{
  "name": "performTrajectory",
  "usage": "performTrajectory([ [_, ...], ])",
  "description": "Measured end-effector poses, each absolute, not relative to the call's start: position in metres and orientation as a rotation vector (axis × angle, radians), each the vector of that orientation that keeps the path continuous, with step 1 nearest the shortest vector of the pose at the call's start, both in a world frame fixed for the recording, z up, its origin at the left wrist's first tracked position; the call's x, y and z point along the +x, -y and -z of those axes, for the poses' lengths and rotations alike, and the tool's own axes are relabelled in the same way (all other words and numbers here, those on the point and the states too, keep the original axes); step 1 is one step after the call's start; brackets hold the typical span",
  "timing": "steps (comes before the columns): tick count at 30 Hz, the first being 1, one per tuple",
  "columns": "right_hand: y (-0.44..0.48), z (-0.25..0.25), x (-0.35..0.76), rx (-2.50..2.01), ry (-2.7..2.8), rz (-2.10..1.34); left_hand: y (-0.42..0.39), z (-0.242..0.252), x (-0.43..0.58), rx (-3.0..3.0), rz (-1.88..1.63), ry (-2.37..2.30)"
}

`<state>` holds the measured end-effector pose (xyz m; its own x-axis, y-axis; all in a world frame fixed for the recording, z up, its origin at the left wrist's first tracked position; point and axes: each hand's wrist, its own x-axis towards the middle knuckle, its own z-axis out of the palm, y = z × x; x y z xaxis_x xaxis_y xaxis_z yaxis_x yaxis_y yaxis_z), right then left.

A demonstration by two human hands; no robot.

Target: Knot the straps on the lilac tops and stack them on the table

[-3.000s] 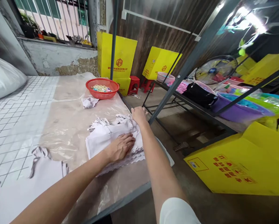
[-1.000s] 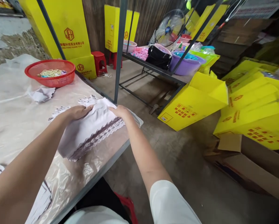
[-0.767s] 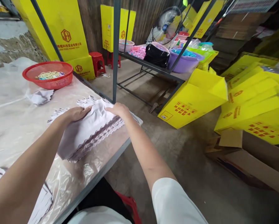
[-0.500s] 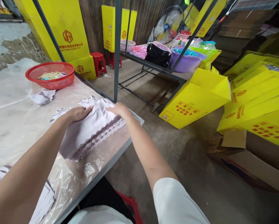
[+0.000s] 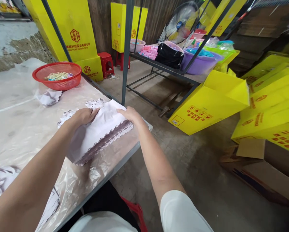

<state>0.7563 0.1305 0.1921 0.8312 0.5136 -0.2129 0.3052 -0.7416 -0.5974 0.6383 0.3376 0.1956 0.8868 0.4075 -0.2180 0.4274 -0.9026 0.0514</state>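
A thick stack of pale cut fabric pieces (image 5: 96, 135) with zigzag edges lies on the plastic-covered table (image 5: 11, 129). My left hand (image 5: 86, 115) grips its far left side, the thumb lying on top and the other fingers largely out of sight. At the far right edge, my right hand (image 5: 130, 114) holds the stack with the thumb over the top piece and the fingers down behind the edge. The top piece lies smooth between my hands. Under my left forearm rests another stack of pale fabric pieces (image 5: 51, 206), partly covered.
A red mesh basket (image 5: 62, 85) with string-like items and a small fabric piece (image 5: 49, 97) are on the table's far side. A dark metal post (image 5: 127, 54) rises behind the stack. Yellow boxes (image 5: 207, 103) and an open carton (image 5: 267, 170) stand on the floor to the right.
The top piece, wrinkled under my hands before, now lies flatter. My hands keep hold of the stack. The whole view has shifted slightly.
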Motion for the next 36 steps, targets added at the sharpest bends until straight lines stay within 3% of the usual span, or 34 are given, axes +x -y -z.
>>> performTrajectory([
  [6,-0.132,-0.206,0.749,-2.593,0.522,-0.449,-0.336,-0.197,0.639,2.984,0.326,-0.617],
  [9,-0.137,-0.213,0.732,-2.648,0.598,-0.128,-0.328,-0.203,0.635,2.985,0.335,-0.627],
  [12,-0.152,-0.214,0.724,-2.509,1.005,0.184,-0.317,-0.206,0.625,3.019,-0.055,-0.723],
  [15,-0.171,-0.205,0.733,-2.464,1.272,0.046,-0.306,-0.202,0.615,3.021,-0.503,-0.672],
  [18,-0.181,-0.192,0.748,-2.514,1.259,-0.272,-0.300,-0.194,0.610,3.045,-0.299,-0.537],
  [22,-0.187,-0.176,0.766,-2.570,1.224,-0.347,-0.303,-0.187,0.615,2.949,-0.013,-0.579],
  [27,-0.196,-0.169,0.780,-2.590,1.193,-0.308,-0.324,-0.189,0.615,2.914,-0.224,-0.371],
  [29,-0.191,-0.175,0.776,-2.570,1.152,-0.172,-0.335,-0.193,0.593,2.898,-0.460,-0.311],
  [33,-0.164,-0.192,0.720,-2.217,1.183,0.444,-0.355,-0.191,0.487,2.854,-0.810,-0.386],
  [36,-0.150,-0.187,0.632,-1.835,1.390,0.463,-0.346,-0.165,0.369,2.797,-0.882,-0.631],
])
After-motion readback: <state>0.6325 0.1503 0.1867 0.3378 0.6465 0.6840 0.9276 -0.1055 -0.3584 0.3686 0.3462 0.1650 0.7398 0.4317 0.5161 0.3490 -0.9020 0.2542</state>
